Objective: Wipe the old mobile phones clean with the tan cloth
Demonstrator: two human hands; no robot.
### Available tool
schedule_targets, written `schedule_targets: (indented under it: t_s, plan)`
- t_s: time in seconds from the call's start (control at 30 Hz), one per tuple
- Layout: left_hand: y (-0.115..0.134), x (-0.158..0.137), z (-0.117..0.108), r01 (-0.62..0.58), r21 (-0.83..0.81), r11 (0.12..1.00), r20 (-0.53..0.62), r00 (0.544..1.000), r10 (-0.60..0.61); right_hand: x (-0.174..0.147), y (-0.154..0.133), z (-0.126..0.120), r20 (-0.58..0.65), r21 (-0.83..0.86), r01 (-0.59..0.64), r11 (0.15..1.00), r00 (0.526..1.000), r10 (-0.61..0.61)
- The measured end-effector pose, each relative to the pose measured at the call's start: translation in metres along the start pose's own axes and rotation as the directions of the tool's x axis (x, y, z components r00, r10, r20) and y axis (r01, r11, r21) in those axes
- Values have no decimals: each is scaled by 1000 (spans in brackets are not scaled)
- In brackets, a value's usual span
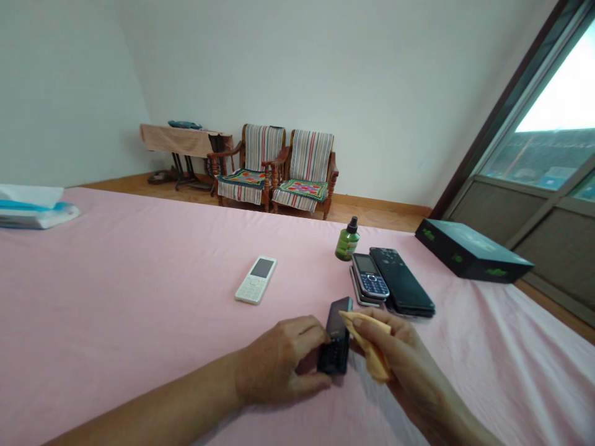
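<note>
A small black keypad phone stands tilted near the front of the pink cloth, its screen facing up and toward me. My left hand is closed on its left edge, thumb at the bottom end. In my right hand a folded yellow cloth is pinched, its tip at the phone's right edge by the screen. A white keypad phone lies farther off to the left. Beyond my right hand are a stacked blue-and-silver keypad phone and a stack of black smartphones.
A green spray bottle stands behind the stacked phones. A black box sits at the right edge of the pink-covered surface. At far left lies a white and blue packet. Two wooden chairs stand by the wall.
</note>
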State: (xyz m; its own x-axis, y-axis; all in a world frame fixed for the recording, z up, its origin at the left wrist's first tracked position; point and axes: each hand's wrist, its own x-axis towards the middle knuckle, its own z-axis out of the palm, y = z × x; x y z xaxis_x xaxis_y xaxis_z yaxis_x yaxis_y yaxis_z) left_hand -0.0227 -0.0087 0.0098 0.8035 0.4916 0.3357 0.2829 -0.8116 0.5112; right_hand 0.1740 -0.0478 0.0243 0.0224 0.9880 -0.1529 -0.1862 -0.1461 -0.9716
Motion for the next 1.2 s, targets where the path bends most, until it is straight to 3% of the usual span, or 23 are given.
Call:
schedule_targets:
  t_s: [0.27, 0.43, 0.5, 0.57, 0.67, 0.73, 0.8, 1.0, 1.2]
  plan:
    - [-1, -4, -3, 81, -71, 994, -204, 974, -94, 5, -5, 28, 59, -31, -28, 999, 998, 29]
    - [-1, -5, 1, 32, -35, 999, -263, 964, -40, 7, 2, 25, 56, -113, 22, 993, 998, -16]
    - [-3, -5, 2, 26, 16, 1000, -276, 961, -20, 11, 3, 19, 20, -232, 108, 967, 994, -106]
    - [-4, -6, 1, 34, 69, 997, -295, 955, -12, 19, 3, 10, -27, -422, 273, 865, 949, -313]
    - [-6, -7, 1, 44, 130, 991, -327, 945, 0, 35, 2, -4, 36, -667, 485, 566, 779, -626]
    - [-5, -8, 1, 35, 172, 985, -326, 945, 24, 45, 5, -12, 117, -739, 523, 425, 721, -683]
    - [-4, -8, 2, 22, 205, 978, -316, 948, 44, 49, 10, -15, 179, -760, 548, 350, 694, -697]
    - [-3, -9, 5, 25, 198, 980, -317, 948, 40, 36, 25, -2, 268, -700, 649, 297, 625, -734]
    - [-3, -9, 6, 45, 133, 990, -346, 938, 4, 15, 34, 21, 343, -598, 704, 382, 656, -673]
